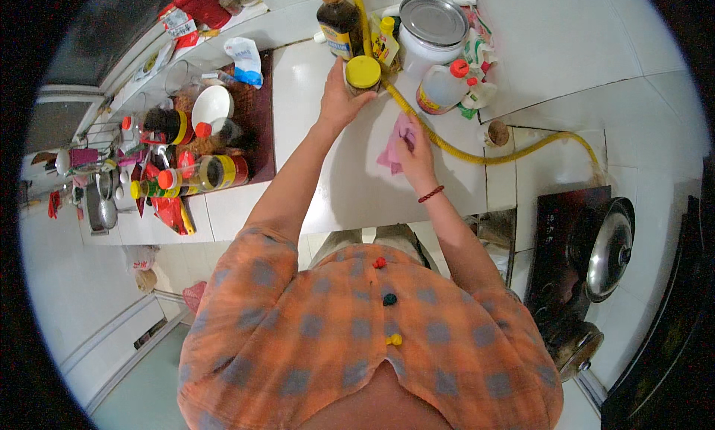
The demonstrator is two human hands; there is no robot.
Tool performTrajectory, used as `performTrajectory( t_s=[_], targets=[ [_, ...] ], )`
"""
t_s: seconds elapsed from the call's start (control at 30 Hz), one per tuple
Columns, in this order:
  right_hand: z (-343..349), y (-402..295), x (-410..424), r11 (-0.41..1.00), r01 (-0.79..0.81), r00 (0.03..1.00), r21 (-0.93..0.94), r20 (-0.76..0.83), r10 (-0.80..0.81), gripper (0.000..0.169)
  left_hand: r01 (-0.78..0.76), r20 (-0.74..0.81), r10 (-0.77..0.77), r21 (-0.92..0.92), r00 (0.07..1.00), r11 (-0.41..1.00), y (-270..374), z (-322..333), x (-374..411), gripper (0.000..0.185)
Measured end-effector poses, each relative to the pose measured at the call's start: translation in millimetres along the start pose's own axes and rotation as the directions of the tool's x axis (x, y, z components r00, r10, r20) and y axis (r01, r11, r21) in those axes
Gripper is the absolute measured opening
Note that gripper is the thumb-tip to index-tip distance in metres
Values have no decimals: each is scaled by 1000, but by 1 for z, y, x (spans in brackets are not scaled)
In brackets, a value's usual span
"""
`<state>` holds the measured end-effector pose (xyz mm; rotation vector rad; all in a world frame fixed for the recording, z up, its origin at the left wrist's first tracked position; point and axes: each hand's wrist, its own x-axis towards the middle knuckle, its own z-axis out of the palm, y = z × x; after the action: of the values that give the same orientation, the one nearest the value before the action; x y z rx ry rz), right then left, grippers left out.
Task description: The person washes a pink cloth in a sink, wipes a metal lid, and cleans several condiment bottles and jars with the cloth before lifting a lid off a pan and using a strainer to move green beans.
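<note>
My left hand (342,101) is closed around a jar with a yellow lid (363,72), near the back of the white tiled counter (301,123). Its fingers wrap the far left side, with the thumb at the front. A pink cloth (392,151) is bunched in my right hand (416,153), low over the countertop. A yellow corrugated hose (463,155) passes just beyond that hand. Behind the jar stands a dark bottle with a brown cap (339,25). To its right is a small yellow bottle (385,39).
A white tub with a metal lid (433,25) and a clear jug with a red cap (441,86) stand at the back right. Several bottles, including one lying down (209,172), and a white bowl (212,107) crowd the left. A cooktop (558,251) bearing a lidded pan (610,257) is at right.
</note>
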<state>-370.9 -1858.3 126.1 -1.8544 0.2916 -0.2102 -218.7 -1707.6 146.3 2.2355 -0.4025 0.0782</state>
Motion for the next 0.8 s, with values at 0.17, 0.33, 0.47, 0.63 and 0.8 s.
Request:
performTrajectory(
  t_s=[0.17,0.33,0.47,0.63,0.8],
  targets=[
    [39,11,-24,701,380,911,-604,377,-169,66,120,-30,-123,-78,992,990,-33,-27,-76,65],
    [78,4,-61,563,750,539,-348,815,-213,52,398,-21,-416,-254,909,881,-45,-68,-186,47],
    [69,20,-91,599,799,285,-48,908,-307,45,498,-19,-527,-303,850,813,-48,-98,-231,44],
    [43,-13,-34,999,-30,572,-16,820,30,30,502,-173,-578,-340,798,795,-69,-135,-252,45],
    [93,-19,-10,776,522,837,-354,387,-386,21,497,-333,-609,-366,720,787,-92,-177,-251,59]
  ],
)
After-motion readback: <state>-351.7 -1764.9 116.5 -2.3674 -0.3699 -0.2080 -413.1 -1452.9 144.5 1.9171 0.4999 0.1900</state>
